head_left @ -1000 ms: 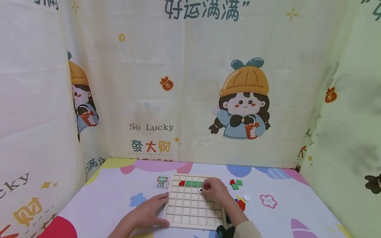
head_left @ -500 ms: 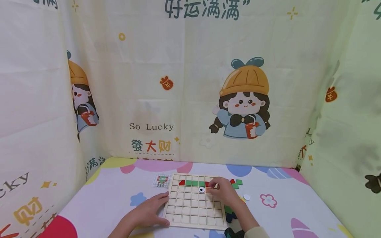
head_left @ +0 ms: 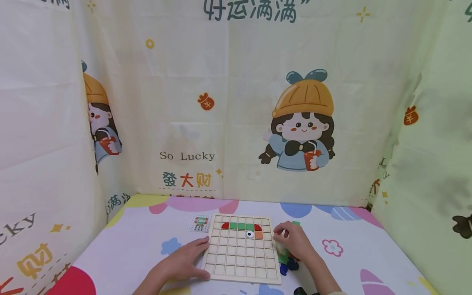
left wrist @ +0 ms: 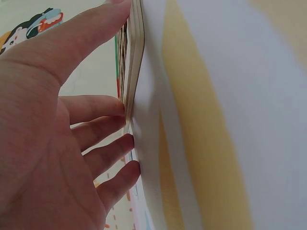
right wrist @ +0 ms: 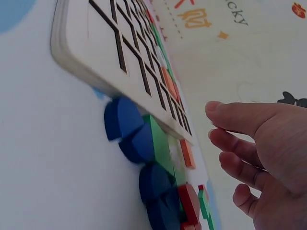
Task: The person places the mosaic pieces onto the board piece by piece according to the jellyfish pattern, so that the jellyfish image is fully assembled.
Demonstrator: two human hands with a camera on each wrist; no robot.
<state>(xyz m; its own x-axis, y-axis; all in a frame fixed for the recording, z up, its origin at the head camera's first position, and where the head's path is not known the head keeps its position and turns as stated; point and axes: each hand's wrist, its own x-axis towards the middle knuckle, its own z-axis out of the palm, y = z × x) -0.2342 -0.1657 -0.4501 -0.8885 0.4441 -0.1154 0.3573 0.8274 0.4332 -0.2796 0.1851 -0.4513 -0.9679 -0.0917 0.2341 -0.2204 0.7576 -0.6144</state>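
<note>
Our right hand [head_left: 293, 241] has left the board [head_left: 241, 250] since the earlier frame, and an orange tile [head_left: 259, 234] now is sitting beside the eye tile [head_left: 250, 234].

We are judging that the next tile is being chosen: our right hand is hovering over the loose tiles [right wrist: 158, 182] beside the board's right edge, fingers loosely curled, holding nothing. The next move is asking a clean pinch. Our left hand [head_left: 184, 264] is pressing flat against the board's left edge.
</note>
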